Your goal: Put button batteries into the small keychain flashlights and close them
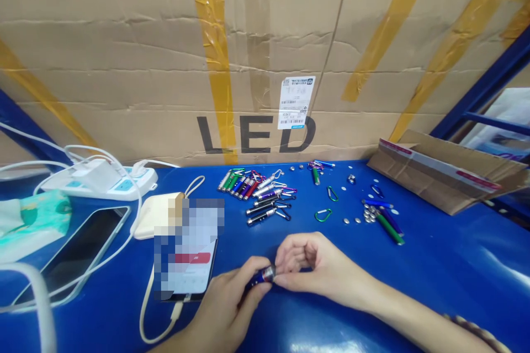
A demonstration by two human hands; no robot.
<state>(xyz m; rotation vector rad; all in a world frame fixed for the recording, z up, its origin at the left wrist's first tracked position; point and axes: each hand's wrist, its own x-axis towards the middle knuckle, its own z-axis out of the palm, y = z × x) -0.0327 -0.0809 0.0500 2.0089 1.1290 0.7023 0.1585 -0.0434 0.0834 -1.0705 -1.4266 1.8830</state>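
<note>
A small blue keychain flashlight point(262, 276) with a silver end lies in my left hand point(232, 292), gripped between thumb and fingers. My right hand point(312, 265) is curled, its thumb and fingertips closed at the flashlight's silver end. Beyond my hands, several finished-looking mini flashlights point(242, 183) with carabiner clips lie in a row, with black ones point(265, 215) nearer. To the right are a loose green carabiner point(323, 214), small silver button-like pieces point(369, 214), and green and blue tubes point(389, 227).
At left lie a charging phone point(194, 276), a cream power bank point(155, 215), another phone point(78, 253), a white power strip point(124, 185) with cables, and a green-white packet point(45, 220). An open cardboard box point(439, 176) sits at right. A large carton point(144, 66) stands behind the blue table point(331, 322).
</note>
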